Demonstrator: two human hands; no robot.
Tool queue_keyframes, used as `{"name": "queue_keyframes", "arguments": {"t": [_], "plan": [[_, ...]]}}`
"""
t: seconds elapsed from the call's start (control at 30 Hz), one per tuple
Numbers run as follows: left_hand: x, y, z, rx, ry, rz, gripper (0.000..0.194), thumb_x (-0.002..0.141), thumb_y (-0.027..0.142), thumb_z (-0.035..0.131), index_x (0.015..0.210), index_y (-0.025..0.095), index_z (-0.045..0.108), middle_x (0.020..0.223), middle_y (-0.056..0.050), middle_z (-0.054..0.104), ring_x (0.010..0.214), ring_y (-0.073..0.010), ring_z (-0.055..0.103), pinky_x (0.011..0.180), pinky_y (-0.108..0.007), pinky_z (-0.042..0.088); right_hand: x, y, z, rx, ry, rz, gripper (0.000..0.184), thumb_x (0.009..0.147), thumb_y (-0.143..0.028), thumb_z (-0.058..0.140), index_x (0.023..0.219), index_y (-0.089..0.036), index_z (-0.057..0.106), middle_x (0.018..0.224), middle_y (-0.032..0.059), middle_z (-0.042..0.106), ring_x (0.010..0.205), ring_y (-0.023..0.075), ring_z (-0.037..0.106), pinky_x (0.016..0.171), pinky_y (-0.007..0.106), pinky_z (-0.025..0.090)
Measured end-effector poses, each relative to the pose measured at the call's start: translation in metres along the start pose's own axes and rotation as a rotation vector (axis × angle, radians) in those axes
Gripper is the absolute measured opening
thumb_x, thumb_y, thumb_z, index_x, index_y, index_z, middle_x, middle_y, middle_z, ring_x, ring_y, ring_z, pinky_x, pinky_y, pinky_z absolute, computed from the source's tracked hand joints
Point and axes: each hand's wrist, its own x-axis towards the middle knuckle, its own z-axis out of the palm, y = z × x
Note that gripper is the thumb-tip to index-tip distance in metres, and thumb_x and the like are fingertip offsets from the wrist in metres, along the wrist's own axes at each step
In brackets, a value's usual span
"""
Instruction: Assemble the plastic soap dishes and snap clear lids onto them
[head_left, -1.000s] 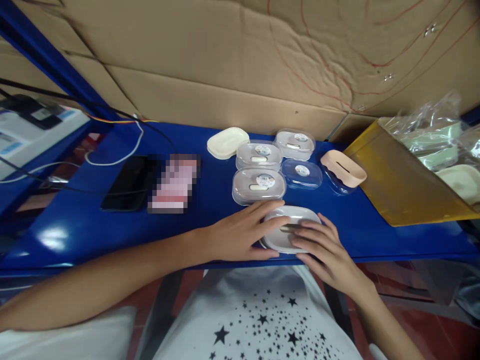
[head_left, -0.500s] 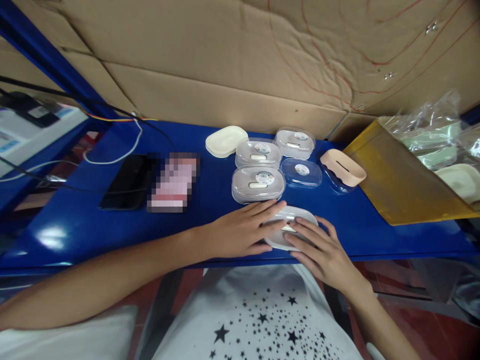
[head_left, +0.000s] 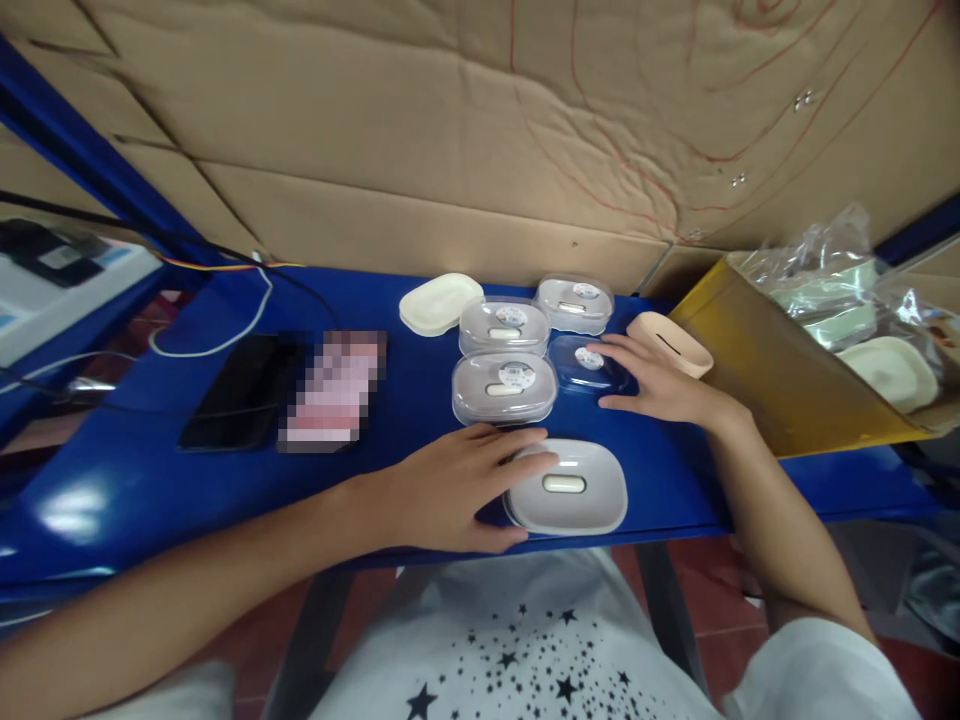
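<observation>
1. While the left hand [head_left: 457, 490] lies across the left end of the grey dish [head_left: 592, 500], its fingers are spread apart, a pair of fingertips over the far rim and the thumb splayed toward the near side.
2. And there's that dish, flat at the near edge of the blue table [head_left: 412, 420], a cream bar [head_left: 564, 484] sitting in its middle.
3. Over on the other side, the right hand [head_left: 664, 390] is out at the clear lid [head_left: 574, 380], index finger by the round sticker [head_left: 588, 357], thumb apart at the near edge; whether those fingers have closed on the lid, I can't tell.
4. Just left of the lid, two covered dishes [head_left: 480, 400] stand one behind the other, stickers on top, with a third covered dish [head_left: 570, 298] behind the lid.
5. Back row, a cream dish [head_left: 441, 302]; just beyond the right hand, a peach dish [head_left: 671, 345], tilted and partly hidden.
6. Far right, the yellow-brown box [head_left: 765, 360] leans open, pale green pieces [head_left: 832, 305] showing through plastic alongside another cream dish [head_left: 889, 370].
7. Out left, a black phone [head_left: 232, 395] lies beside a blurred-out pink screen [head_left: 334, 390].
</observation>
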Motion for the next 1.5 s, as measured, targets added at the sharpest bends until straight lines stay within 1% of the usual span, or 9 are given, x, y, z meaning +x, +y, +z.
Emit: {"name": "queue_keyframes", "arguments": {"t": [0.13, 0.3, 0.4, 0.53, 0.73, 0.9, 1.07, 1.2, 1.5], "plan": [[-0.001, 0.000, -0.001, -0.033, 0.020, -0.027, 0.071, 0.099, 0.051, 0.076, 0.156, 0.019, 0.048, 0.156, -0.019, 0.061, 0.136, -0.0377, 0.067, 0.117, -0.053, 0.053, -0.015, -0.011, -0.002, 0.136, 0.039, -0.035, 0.074, 0.091, -0.067, 0.077, 0.154, -0.033, 0.059, 0.150, 0.0132, 0.064, 0.140, 0.0403, 0.060, 0.122, 0.065, 0.047], [0.002, 0.009, -0.003, -0.081, 0.054, -0.204, 0.066, 0.098, 0.041, 0.079, 0.150, 0.018, 0.046, 0.149, -0.021, 0.065, 0.131, -0.0353, 0.071, 0.109, -0.050, 0.060, -0.037, -0.023, -0.026, 0.451, -0.259, -0.068, 0.072, 0.093, -0.057, 0.081, 0.156, -0.033, 0.057, 0.146, 0.0097, 0.069, 0.127, 0.0319, 0.071, 0.108, 0.049, 0.062], [0.001, 0.013, -0.003, -0.157, 0.081, -0.324, 0.071, 0.097, 0.044, 0.082, 0.151, 0.020, 0.043, 0.148, -0.020, 0.067, 0.130, -0.0345, 0.073, 0.105, -0.048, 0.063, -0.042, -0.033, -0.030, 0.455, -0.352, -0.175, 0.076, 0.092, -0.051, 0.084, 0.161, -0.036, 0.054, 0.152, 0.0076, 0.066, 0.130, 0.0293, 0.070, 0.106, 0.044, 0.063], [-0.001, 0.015, 0.001, -0.208, 0.115, -0.366, 0.075, 0.099, 0.047, 0.079, 0.156, 0.023, 0.037, 0.152, -0.020, 0.065, 0.130, -0.0347, 0.074, 0.101, -0.048, 0.066, -0.040, -0.049, -0.023, 0.360, -0.271, -0.268, 0.078, 0.090, -0.048, 0.087, 0.160, -0.041, 0.055, 0.158, 0.0050, 0.061, 0.144, 0.0303, 0.061, 0.118, 0.046, 0.057], [0.000, 0.013, 0.004, -0.203, 0.124, -0.336, 0.075, 0.102, 0.047, 0.077, 0.161, 0.024, 0.037, 0.155, -0.019, 0.062, 0.132, -0.0338, 0.072, 0.103, -0.047, 0.066, -0.042, -0.065, -0.014, 0.326, -0.193, -0.316, 0.068, 0.093, -0.039, 0.083, 0.156, -0.041, 0.059, 0.170, 0.0027, 0.051, 0.152, 0.0291, 0.055, 0.121, 0.045, 0.055], [-0.001, 0.012, 0.006, -0.034, 0.074, -0.294, 0.073, 0.104, 0.048, 0.075, 0.162, 0.024, 0.037, 0.156, -0.018, 0.060, 0.127, -0.0335, 0.075, 0.096, -0.045, 0.069, -0.042, -0.066, -0.013, 0.341, -0.215, -0.305, 0.056, 0.095, -0.040, 0.082, 0.148, -0.038, 0.064, 0.169, 0.0037, 0.051, 0.153, 0.0291, 0.054, 0.120, 0.046, 0.056], [-0.001, 0.012, 0.010, 0.146, 0.126, -0.199, 0.072, 0.108, 0.054, 0.066, 0.163, 0.017, 0.037, 0.148, -0.022, 0.064, 0.121, -0.0338, 0.077, 0.095, -0.043, 0.070, -0.040, -0.067, -0.011, 0.337, -0.242, -0.285, 0.061, 0.095, -0.041, 0.082, 0.152, -0.040, 0.061, 0.169, 0.0058, 0.049, 0.154, 0.0320, 0.053, 0.123, 0.053, 0.052], [-0.001, 0.012, 0.012, 0.200, 0.167, -0.157, 0.075, 0.111, 0.055, 0.061, 0.164, 0.010, 0.034, 0.146, -0.026, 0.065, 0.123, -0.0349, 0.076, 0.095, -0.043, 0.069, -0.038, -0.068, -0.011, 0.325, -0.229, -0.297, 0.062, 0.094, -0.043, 0.083, 0.153, -0.042, 0.063, 0.168, 0.0037, 0.050, 0.153, 0.0306, 0.053, 0.123, 0.049, 0.052], [-0.003, 0.010, 0.008, 0.277, 0.158, -0.100, 0.075, 0.110, 0.057, 0.062, 0.162, 0.008, 0.036, 0.147, -0.026, 0.067, 0.129, -0.0326, 0.075, 0.095, -0.036, 0.068, -0.037, -0.065, -0.010, 0.321, -0.201, -0.326, 0.064, 0.090, -0.044, 0.087, 0.151, -0.046, 0.066, 0.164, 0.0023, 0.055, 0.150, 0.0302, 0.057, 0.121, 0.049, 0.054]]}}
